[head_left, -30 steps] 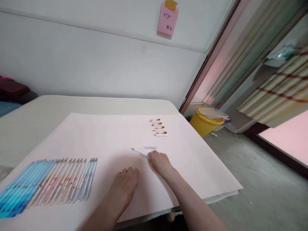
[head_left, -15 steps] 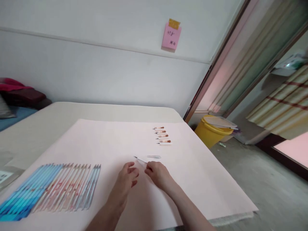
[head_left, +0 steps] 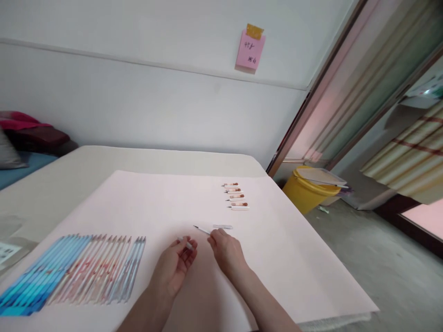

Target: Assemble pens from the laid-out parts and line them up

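Note:
My right hand (head_left: 226, 249) is closed around the back end of a slim white pen refill (head_left: 203, 229), whose dark tip points left and away from me. To its left, my left hand (head_left: 176, 263) pinches a short whitish tube-like piece (head_left: 186, 243) between thumb and fingers; its exact kind is hard to make out. Just beyond my right hand lies a clear, flat-looking slim piece (head_left: 223, 227) on the pink sheet. Farther back, several white refills (head_left: 238, 208) with dark tips lie beside small brown-and-cream decorated pieces (head_left: 239, 204), in a short column.
Rows of blue, pinkish and grey pens (head_left: 79, 267) lie side by side at the left. A pink sheet (head_left: 166, 198) covers much of the white table (head_left: 104, 159). A clear plastic packet (head_left: 14, 251) is at the left edge. A yellow bin (head_left: 302, 193) stands beyond the table's right side.
My left hand has turned palm-up and now shows the short whitish piece between its fingers. The right hand still holds the refill in nearly the same place. The view has shifted slightly.

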Motion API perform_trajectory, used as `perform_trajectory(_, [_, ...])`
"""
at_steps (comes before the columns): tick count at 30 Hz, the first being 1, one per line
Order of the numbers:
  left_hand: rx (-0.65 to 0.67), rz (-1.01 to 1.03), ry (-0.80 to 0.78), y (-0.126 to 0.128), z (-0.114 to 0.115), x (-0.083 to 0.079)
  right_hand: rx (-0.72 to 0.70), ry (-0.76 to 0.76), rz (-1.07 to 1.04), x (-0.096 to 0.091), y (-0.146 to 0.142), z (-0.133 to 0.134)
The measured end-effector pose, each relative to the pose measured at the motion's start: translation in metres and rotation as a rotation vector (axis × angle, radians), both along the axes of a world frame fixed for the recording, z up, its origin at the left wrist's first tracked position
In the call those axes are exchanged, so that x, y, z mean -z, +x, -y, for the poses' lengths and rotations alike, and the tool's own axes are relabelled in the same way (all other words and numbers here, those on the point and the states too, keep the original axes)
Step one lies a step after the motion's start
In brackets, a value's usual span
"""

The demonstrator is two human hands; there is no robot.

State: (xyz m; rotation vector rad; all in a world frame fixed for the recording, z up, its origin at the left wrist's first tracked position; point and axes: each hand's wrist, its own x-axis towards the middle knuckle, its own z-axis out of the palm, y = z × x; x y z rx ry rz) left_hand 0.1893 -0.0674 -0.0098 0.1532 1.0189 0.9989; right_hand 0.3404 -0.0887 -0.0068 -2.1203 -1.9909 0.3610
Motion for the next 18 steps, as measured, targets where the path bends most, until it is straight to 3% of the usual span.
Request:
perform_trajectory(3, [-0.007, 0.042, 0.013, -0.003, -0.005, -0.003, -0.013, -0.068, 0.193, 0.006, 0.008, -0.006])
perform_trajectory(7, [-0.014, 0.051, 0.015, -0.006, -0.007, -0.003, -0.076, -0.138, 0.242, 0.014, 0.007, -0.011])
perform_trajectory(11, [-0.066, 0.034, 0.003, -0.010, -0.008, -0.002, -0.075, -0.135, 0.167, 0.012, 0.004, -0.010])
perform_trajectory(18, [-0.268, -0.010, 0.038, -0.022, -0.017, -0.005, -0.216, 0.018, -0.111, -0.005, -0.004, 0.012])
